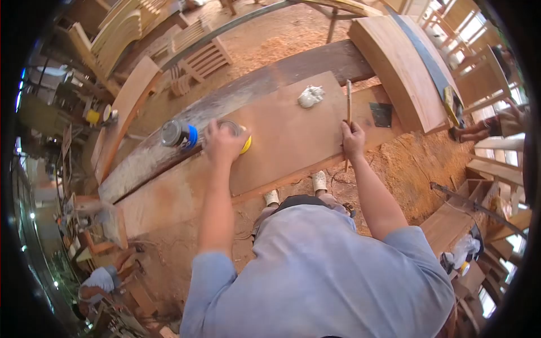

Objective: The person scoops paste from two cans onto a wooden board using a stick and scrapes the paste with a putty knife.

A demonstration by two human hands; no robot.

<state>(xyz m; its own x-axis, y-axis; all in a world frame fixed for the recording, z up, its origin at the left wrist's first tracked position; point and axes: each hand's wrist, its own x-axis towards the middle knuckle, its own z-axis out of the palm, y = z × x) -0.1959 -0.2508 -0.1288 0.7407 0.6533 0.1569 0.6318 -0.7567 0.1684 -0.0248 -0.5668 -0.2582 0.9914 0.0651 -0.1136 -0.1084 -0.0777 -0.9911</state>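
Note:
My left hand (222, 142) is closed around a can with a yellow band (246, 141), which stands on a flat brown board (287, 135). Just left of it is a second can, dark with a blue band (179, 134). At the board's right edge, my right hand (353, 139) grips a thin wooden stick (349, 101) that points away from me. A crumpled white cloth (311, 96) lies on the board between my hands, toward its far side.
A dark square sheet (381, 114) lies right of the board. Behind it is a heavy plank (270, 79). Large wooden panels (397, 67) rise at the right, near another person's arm (479, 129). Another person (101, 281) is low at the left. Sawdust (434, 174) covers the floor.

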